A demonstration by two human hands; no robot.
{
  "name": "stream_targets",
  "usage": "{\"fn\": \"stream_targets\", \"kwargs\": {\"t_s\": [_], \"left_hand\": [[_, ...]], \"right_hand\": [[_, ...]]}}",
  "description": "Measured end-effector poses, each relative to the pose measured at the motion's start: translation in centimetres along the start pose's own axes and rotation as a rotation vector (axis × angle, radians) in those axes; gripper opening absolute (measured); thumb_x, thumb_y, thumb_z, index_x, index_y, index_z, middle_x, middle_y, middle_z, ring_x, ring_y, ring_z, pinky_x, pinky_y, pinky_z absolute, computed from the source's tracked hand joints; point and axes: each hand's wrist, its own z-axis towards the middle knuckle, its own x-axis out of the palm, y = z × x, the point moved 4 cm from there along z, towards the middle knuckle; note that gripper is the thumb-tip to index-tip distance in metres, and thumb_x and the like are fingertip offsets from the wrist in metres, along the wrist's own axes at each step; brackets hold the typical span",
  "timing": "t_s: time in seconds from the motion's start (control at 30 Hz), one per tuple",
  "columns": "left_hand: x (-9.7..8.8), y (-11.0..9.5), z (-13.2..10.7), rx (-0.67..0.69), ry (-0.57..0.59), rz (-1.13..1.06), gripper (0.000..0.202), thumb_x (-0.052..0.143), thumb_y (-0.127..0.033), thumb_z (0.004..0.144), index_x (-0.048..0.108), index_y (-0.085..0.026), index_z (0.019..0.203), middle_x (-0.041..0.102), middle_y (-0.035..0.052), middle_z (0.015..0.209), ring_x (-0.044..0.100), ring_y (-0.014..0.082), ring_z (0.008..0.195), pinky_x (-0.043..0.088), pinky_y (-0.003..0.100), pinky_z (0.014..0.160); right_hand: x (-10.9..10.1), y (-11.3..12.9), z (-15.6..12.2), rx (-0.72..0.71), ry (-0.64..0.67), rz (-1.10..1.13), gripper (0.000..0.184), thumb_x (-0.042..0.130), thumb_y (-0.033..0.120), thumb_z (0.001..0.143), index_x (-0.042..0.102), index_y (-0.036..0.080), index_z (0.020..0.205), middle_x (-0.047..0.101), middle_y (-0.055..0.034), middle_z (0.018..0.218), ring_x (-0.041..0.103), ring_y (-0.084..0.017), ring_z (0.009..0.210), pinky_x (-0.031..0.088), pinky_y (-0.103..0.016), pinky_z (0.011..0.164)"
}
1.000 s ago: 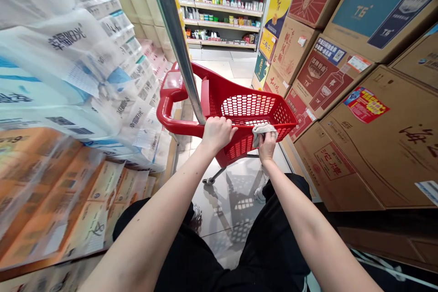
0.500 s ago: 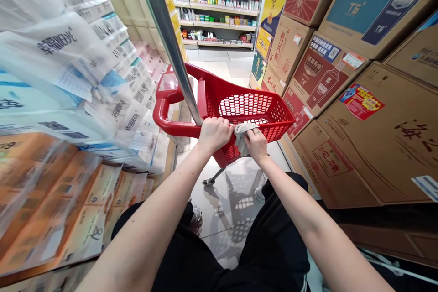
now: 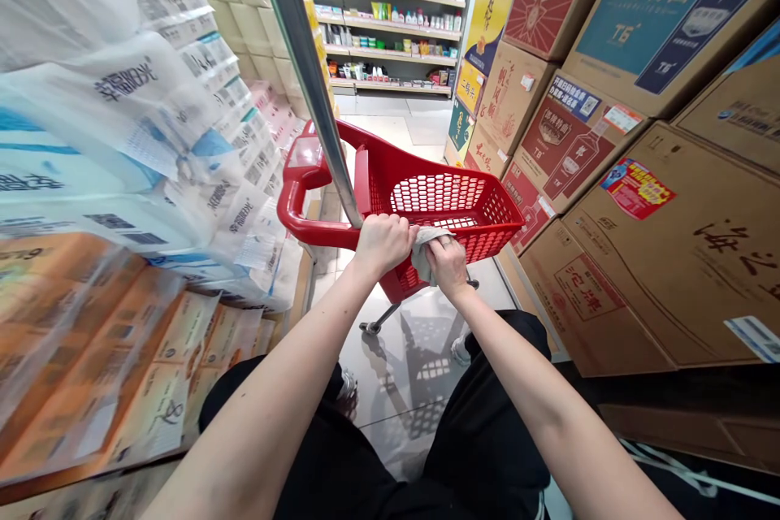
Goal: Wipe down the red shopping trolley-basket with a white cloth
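A red plastic shopping cart (image 3: 439, 195) with a mesh-patterned basket stands in front of me, its looped handle (image 3: 293, 215) toward the left. My left hand (image 3: 383, 244) grips the cart's near rim. Right beside it, my right hand (image 3: 448, 264) presses a crumpled grey-white cloth (image 3: 424, 253) against the same rim. The cloth touches the left hand's fingers and hangs down over the red mesh side. The cart's lower frame is partly hidden behind the basket.
A steel upright pole (image 3: 310, 89) rises just left of the cart. Wrapped tissue packs (image 3: 140, 138) are stacked along the left, and cardboard liquor cartons (image 3: 634, 276) along the right. Store shelves (image 3: 390, 16) stand at the aisle's far end above a tiled floor (image 3: 402, 390).
My right hand and the cloth have slid left along the rim, ending against my left hand. My left hand stays on the rim.
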Motion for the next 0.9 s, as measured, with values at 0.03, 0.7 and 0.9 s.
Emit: {"fn": "stream_targets", "kwargs": {"t_s": [0.03,0.7,0.9], "left_hand": [[0.0,0.0,-0.1,0.002,0.005,0.002,0.051,0.023,-0.039,0.094,0.063,-0.011,0.079,0.063,0.0153,0.077,0.058,0.0244,0.075,0.029,0.036,0.063],[-0.2,0.3,-0.5,0.028,-0.002,0.003,0.053,0.024,-0.042,0.094,0.064,-0.011,0.079,0.064,0.0143,0.077,0.058,0.0248,0.075,0.03,0.036,0.063],[-0.3,0.7,-0.8,0.034,-0.009,0.009,0.053,0.025,-0.044,0.094,0.064,-0.012,0.079,0.064,0.0134,0.077,0.059,0.0242,0.076,0.03,0.035,0.063]], "right_hand": [[0.1,0.3,0.0,-0.012,-0.004,0.004,0.029,0.038,0.03,0.095,0.063,0.02,0.105,0.061,-0.01,0.103,0.052,-0.023,0.091,0.038,-0.034,0.082],[-0.8,1.0,2.6,0.05,-0.069,0.079,0.021,0.043,0.029,0.091,0.06,0.017,0.098,0.057,-0.0103,0.102,0.048,-0.024,0.096,0.038,-0.036,0.086],[0.8,0.6,2.2,-0.151,0.032,0.031,0.028,0.037,0.023,0.094,0.055,0.017,0.115,0.056,-0.0098,0.114,0.047,-0.023,0.106,0.034,-0.036,0.095]]}}
